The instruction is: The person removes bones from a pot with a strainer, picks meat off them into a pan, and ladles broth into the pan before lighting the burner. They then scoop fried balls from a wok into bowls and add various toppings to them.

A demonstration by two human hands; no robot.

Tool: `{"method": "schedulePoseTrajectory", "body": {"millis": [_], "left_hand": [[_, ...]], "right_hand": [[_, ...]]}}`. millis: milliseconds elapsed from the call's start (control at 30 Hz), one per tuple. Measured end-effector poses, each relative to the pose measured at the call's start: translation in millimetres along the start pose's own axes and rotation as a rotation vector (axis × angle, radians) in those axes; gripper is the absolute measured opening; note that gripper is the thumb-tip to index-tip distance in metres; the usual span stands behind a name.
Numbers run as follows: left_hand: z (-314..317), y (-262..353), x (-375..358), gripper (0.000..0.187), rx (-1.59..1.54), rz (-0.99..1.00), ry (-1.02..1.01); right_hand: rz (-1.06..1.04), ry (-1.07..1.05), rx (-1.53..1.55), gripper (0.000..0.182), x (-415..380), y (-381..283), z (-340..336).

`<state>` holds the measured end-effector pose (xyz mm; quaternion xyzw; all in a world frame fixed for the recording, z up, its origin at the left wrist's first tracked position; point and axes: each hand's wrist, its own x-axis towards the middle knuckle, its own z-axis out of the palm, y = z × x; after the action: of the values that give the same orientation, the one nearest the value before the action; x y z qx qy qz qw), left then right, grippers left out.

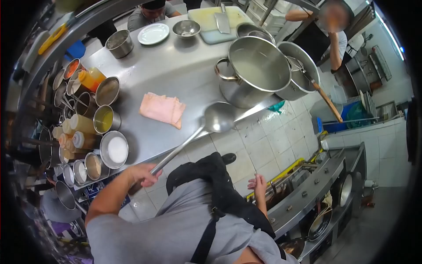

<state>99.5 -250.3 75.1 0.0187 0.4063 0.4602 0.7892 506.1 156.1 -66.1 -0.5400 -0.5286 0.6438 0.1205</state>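
My left hand (144, 175) is closed round the handle of a long steel ladle (220, 116). The ladle's bowl hangs at the front edge of the steel table (176, 66), just below a large pot (259, 64) of cloudy liquid. On the table, left of the ladle's bowl, lies a folded pink cloth (162, 108). My right hand (258, 182) hangs low beside the stove, with its fingers partly curled; whether anything is between them is too small to tell.
Bowls and squeeze bottles (83, 140) crowd the table's left end. A second pot (301, 72) holds a wooden-handled tool (327, 101). A stove (307, 193) with pans stands at the lower right. Two people (151, 15) (325, 35) are beyond the table.
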Motion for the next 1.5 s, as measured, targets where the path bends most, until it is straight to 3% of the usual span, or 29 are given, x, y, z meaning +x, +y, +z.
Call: {"method": "schedulePoseTrajectory", "body": {"millis": [67,133,167,233,300,367,433,500,533,567,633,667,767,800,833,933,1067,1167,1333,1400,1433,1500], "left_hand": [[5.0,-33.1,-3.7,0.028,-0.122,0.047,0.021],[7.9,-38.7,-3.1,0.023,-0.256,0.227,0.072],[8.5,-34.7,2.4,0.023,-0.233,0.224,0.072],[8.1,-25.3,24.5,0.020,-0.283,0.449,0.203],[-7.1,-8.8,48.1,0.015,-0.269,0.510,0.151],[-5.9,22.4,66.6,0.013,-0.340,0.611,0.353],[-14.0,44.4,81.3,0.014,-0.271,0.588,0.366],[-10.9,72.5,89.4,0.027,0.036,0.270,0.592],[-19.4,82.6,88.7,0.046,0.262,0.132,0.637],[-16.3,97.3,81.7,0.046,0.304,0.123,0.634],[-6.1,128.2,65.6,0.057,0.409,-0.132,0.781],[1.1,150.5,58.3,0.058,0.610,-0.171,0.861],[-7.8,230.5,51.9,0.047,0.904,0.146,0.893],[8.3,254.2,55.9,0.042,0.764,0.350,0.905],[29.2,280.1,62.6,0.040,0.694,0.416,0.911],[27.7,364.1,104.0,0.039,0.678,0.568,0.862],[35.5,468.2,167.9,0.038,0.806,0.588,0.859],[27.0,531.4,218.0,0.032,0.886,0.784,0.851],[16.8,616.2,308.1,0.031,0.896,0.828,0.744],[21.9,638.4,341.7,0.033,0.977,0.769,0.729],[20.8,649.7,356.2,0.034,1.077,0.717,0.714],[12.5,673.9,387.0,0.035,1.183,0.635,0.703]], "right_hand": [[0.062,0.012,0.007,0.038,1.5,22.5,-5.9],[0.124,0.032,0.038,0.038,4.5,41.9,-4.9],[0.180,0.023,-0.022,0.039,4.4,49.7,-5.4],[0.226,0.024,-0.065,0.041,4.2,67.8,-7.8],[0.307,-0.008,-0.194,0.041,8.0,84.5,-8.1],[0.342,-0.014,-0.098,0.042,12.1,98.4,-6.0],[0.371,0.026,-0.043,0.039,13.4,113.9,-3.9],[0.351,0.049,-0.009,0.039,11.0,123.8,0.9],[0.358,0.064,0.040,0.039,11.7,130.4,2.7],[0.366,0.080,0.090,0.039,9.2,132.7,7.7],[0.357,0.115,0.158,0.039,-0.6,140.1,13.2],[0.375,0.151,0.225,0.038,-7.1,147.1,15.9],[0.357,0.229,0.241,0.036,-25.2,162.9,25.7],[0.213,0.166,0.086,0.035,-23.3,202.0,24.3],[0.067,0.104,-0.073,0.034,-23.1,232.7,22.7],[0.076,0.159,-0.102,0.034,-52.5,202.8,13.6],[0.095,0.232,-0.190,0.032,-53.8,171.0,-1.5],[0.138,0.302,-0.264,0.031,-56.6,152.0,-15.7],[0.252,0.394,-0.394,0.029,-77.9,141.7,-40.4],[0.289,0.423,-0.429,0.028,-74.9,203.0,-64.8],[0.300,0.423,-0.427,0.028,-81.3,136.3,-54.2],[0.487,0.599,0.032,0.025,-77.4,66.0,-37.6]]}}
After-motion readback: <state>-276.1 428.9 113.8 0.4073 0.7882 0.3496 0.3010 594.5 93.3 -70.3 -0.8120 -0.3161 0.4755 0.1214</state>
